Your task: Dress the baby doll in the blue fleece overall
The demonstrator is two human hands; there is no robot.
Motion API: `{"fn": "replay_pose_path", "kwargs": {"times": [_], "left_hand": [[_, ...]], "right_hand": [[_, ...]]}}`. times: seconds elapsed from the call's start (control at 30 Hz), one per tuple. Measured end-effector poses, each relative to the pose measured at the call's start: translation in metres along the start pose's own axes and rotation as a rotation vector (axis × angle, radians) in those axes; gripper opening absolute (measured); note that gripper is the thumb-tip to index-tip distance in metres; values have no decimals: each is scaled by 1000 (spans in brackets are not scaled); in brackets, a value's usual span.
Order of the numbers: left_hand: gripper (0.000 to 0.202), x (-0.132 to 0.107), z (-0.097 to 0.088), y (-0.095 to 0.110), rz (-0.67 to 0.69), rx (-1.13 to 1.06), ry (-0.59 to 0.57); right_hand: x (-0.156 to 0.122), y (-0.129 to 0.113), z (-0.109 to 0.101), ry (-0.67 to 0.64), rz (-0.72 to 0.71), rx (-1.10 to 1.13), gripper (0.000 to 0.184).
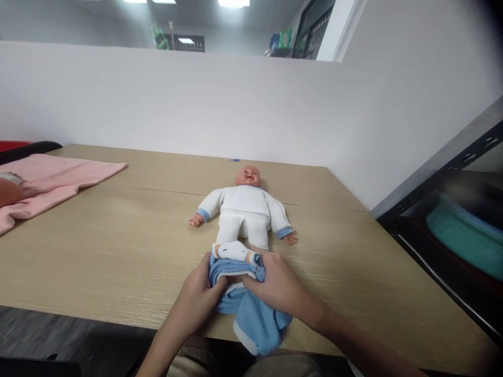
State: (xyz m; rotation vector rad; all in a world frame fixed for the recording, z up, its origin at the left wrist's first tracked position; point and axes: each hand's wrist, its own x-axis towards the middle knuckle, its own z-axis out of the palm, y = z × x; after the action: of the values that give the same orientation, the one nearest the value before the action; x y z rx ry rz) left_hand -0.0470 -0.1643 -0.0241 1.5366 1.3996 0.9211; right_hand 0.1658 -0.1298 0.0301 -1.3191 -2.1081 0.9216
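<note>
A baby doll (245,201) in a white top and trousers with blue cuffs lies on its back on the table, head toward the wall and arms spread. Bunched around its lower legs is a blue fleecy garment (261,322) with white trim and a white animal-face patch; the doll's feet are hidden in it. My left hand (202,296) grips the left side of the cloth, thumb inside the opening. On the other side my right hand (277,283) is closed on the same garment. One loose part of the cloth hangs toward the table's front edge.
The wooden table (137,246) meets a white wall at the back. A pink cloth (74,175) lies at the far left with a partly seen round object on it. A small blue-tipped item (236,159) rests near the wall. To the right, a rack holds a teal basin (463,235).
</note>
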Motion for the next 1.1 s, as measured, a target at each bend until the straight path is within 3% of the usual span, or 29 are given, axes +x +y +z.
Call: {"fn": "replay_pose_path", "kwargs": {"times": [0.23,0.37,0.53,0.6,0.77,0.87,1.0,1.1], "left_hand": [[24,34,-8,5,-14,121,9],[21,46,-13,14,-27,235,35],[47,32,-23,14,-44,33,-70],[54,21,-26,9,-105,53,-112],[49,10,-24,-4,-166,203,-139],[44,15,-15,-8,-83,195,-111],[38,21,-6,-13,28,89,-41],[39,22,-4,-16,40,-36,-33]], "right_hand": [[25,27,-5,38,-14,34,21],[44,29,-16,56,-16,37,16],[45,6,-18,-92,-21,97,16],[41,-4,-14,-173,-24,95,17],[33,-10,0,-164,46,-199,17],[30,-9,5,-131,75,-280,33],[25,-3,6,-118,96,-214,73],[24,6,5,-85,65,-117,77]]}}
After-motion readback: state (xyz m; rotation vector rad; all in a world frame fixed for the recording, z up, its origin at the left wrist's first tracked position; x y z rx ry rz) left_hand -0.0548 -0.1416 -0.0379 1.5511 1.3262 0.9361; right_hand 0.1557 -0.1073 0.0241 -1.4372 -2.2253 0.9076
